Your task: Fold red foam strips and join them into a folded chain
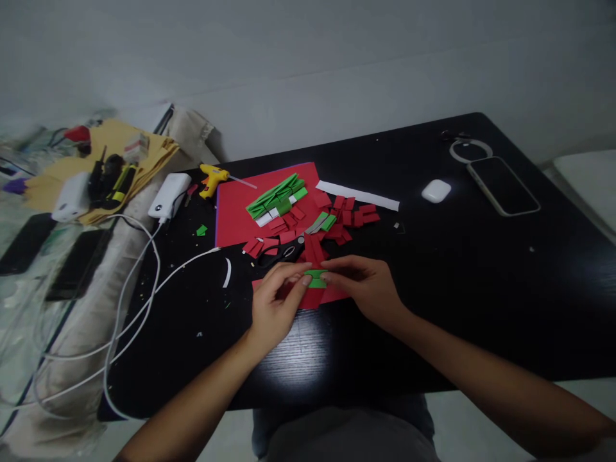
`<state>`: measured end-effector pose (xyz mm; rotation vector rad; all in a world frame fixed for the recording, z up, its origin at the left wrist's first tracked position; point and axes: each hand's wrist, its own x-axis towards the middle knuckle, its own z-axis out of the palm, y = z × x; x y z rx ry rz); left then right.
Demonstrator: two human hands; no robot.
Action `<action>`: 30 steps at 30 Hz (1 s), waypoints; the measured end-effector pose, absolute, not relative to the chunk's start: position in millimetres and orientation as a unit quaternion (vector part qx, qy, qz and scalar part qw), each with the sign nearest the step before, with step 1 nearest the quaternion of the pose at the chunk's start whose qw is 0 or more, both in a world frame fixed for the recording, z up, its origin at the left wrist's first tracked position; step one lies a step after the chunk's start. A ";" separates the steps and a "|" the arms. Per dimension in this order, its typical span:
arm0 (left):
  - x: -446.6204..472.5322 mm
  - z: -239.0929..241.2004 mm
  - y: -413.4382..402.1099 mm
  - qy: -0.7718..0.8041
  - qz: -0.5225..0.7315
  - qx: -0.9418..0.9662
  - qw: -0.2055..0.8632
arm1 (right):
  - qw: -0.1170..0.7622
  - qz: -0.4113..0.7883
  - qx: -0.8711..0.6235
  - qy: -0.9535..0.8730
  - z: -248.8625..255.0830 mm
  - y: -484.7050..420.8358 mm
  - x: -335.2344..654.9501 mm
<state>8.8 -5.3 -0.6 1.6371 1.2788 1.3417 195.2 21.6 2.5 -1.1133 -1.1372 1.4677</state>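
A small folded strip of green paper (316,278) is pinched at its two ends between my hands. My left hand (276,301) grips its left end with thumb and fingers, and my right hand (368,287) its right end. Red paper pieces (314,249) lie just behind and under the strip. Black-handled scissors (276,255) rest beyond my left hand, partly covered by red pieces. Farther back, a bundle of folded green paper (276,197) lies on a red sheet (235,221). Several small folded red pieces (353,215) are scattered to its right.
A yellow glue gun (213,181) and a white power bank (169,196) with a white cable (156,250) stand at the left. A white paper strip (359,195) lies behind the red pieces. An earbud case (436,190) and a phone (503,186) sit at the right.
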 end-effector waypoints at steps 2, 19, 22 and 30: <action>7.3 -1.5 -5.1 0.486 0.512 0.631 0.322 | 0.470 0.592 -0.456 -0.469 2.2 21.3 195.2; 1.9 6.4 -5.2 0.473 0.509 0.677 0.242 | 0.496 0.542 -0.387 -0.557 4.9 21.7 199.4; 0.3 11.2 -4.0 0.458 0.505 0.708 0.186 | 0.473 0.599 -0.373 -0.528 7.0 20.2 200.2; 3.9 9.6 -10.3 0.446 0.501 0.693 0.263 | 0.441 0.655 -0.396 -0.469 11.1 17.1 197.2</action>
